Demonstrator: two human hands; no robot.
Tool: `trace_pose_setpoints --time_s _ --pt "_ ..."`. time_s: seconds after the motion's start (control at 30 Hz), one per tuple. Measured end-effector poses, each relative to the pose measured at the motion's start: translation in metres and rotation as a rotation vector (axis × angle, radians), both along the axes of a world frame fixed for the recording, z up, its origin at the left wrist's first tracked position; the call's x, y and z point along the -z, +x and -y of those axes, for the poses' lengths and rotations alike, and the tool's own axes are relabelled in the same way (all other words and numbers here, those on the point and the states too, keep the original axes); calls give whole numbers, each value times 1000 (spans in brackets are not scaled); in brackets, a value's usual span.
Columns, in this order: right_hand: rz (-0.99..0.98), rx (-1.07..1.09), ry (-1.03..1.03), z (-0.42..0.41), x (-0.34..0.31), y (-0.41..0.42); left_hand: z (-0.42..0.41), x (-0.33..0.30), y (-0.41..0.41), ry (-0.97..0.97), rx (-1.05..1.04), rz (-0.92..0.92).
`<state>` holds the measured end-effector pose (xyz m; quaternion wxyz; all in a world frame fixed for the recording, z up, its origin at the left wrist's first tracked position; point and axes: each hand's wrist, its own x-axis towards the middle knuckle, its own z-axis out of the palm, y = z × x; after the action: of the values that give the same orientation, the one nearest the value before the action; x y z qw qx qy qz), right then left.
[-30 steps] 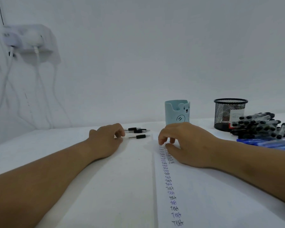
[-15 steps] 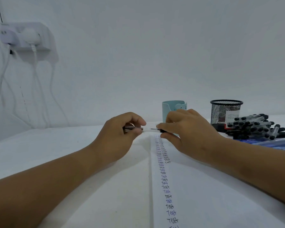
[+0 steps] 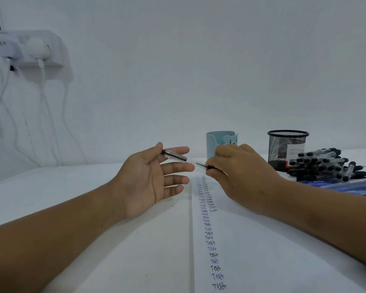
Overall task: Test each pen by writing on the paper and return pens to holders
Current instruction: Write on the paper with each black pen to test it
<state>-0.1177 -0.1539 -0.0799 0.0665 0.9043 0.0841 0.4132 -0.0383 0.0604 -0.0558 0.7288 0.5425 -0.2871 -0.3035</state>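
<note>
Head view: right hand (image 3: 241, 174) pinches uncapped pen (image 3: 203, 165) just above top of paper (image 3: 262, 240). Left hand (image 3: 150, 178), fingers mostly straight, pins cap (image 3: 174, 155) under thumb. Best: lower tip beside last "Test", press lightly.

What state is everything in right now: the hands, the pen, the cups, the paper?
left hand: palm up, fingers straight, pen cap held under the thumb
right hand: pinching the uncapped pen, tip pointing left
blue bear cup: upright, contents not visible
mesh cup: upright
pile of pens: capped, lying beside the mesh cup
paper: flat, column of "Test" written on it
</note>
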Motion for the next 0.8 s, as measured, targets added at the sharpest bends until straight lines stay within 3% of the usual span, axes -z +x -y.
trace_pose_setpoints --time_s 0.27,0.63,0.8 --pt "20 -59 -20 0 0 -2 -1 1 0 45 226 -50" --pt "69 -98 -65 -13 -6 -8 -2 1 6 35 49 21" --pt "-100 -30 206 -8 -12 -13 2 4 3 103 9 127"
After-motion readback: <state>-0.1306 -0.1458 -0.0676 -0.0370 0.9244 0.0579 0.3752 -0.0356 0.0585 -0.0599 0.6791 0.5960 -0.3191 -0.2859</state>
